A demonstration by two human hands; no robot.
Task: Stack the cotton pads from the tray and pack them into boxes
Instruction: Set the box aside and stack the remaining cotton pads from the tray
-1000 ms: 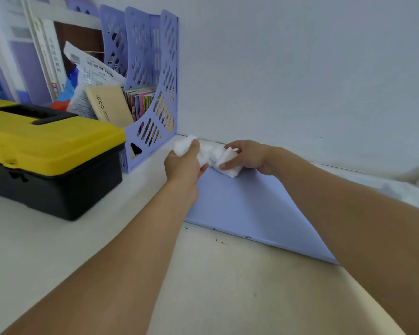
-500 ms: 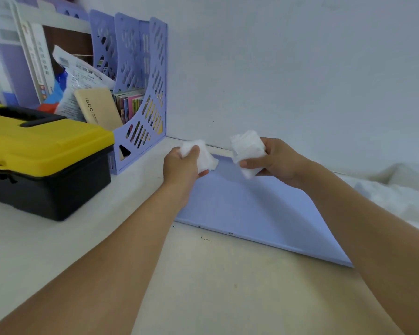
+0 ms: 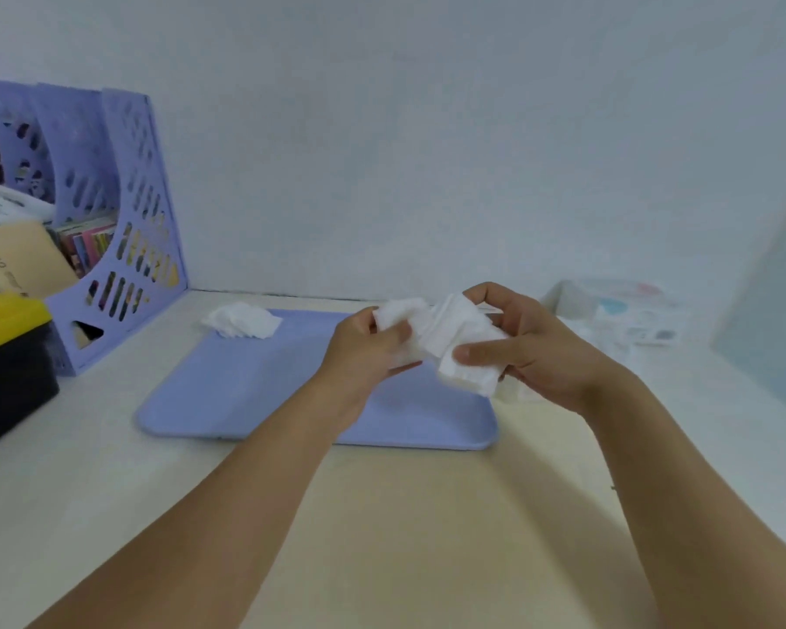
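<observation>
A flat lilac tray [image 3: 246,401] lies on the pale table. At its far left corner sits a small heap of white cotton pads [image 3: 241,320]. Above the tray's right end my left hand [image 3: 364,351] grips a bunch of white cotton pads [image 3: 400,320]. My right hand [image 3: 522,342] holds a second, larger bunch of cotton pads [image 3: 464,351], thumb on top. The two bunches touch between my hands. No box for the pads is plainly visible.
A lilac perforated file holder [image 3: 123,229] with papers and books stands at the back left against the wall. A yellow-lidded black toolbox [image 3: 5,356] sits at the left edge. Blurred white and clear packaging [image 3: 631,315] lies at the back right.
Both hands have come away from the tray's far left corner to its right end and brought their pad bunches together. The view has swung right. A heap of pads stays at the corner.
</observation>
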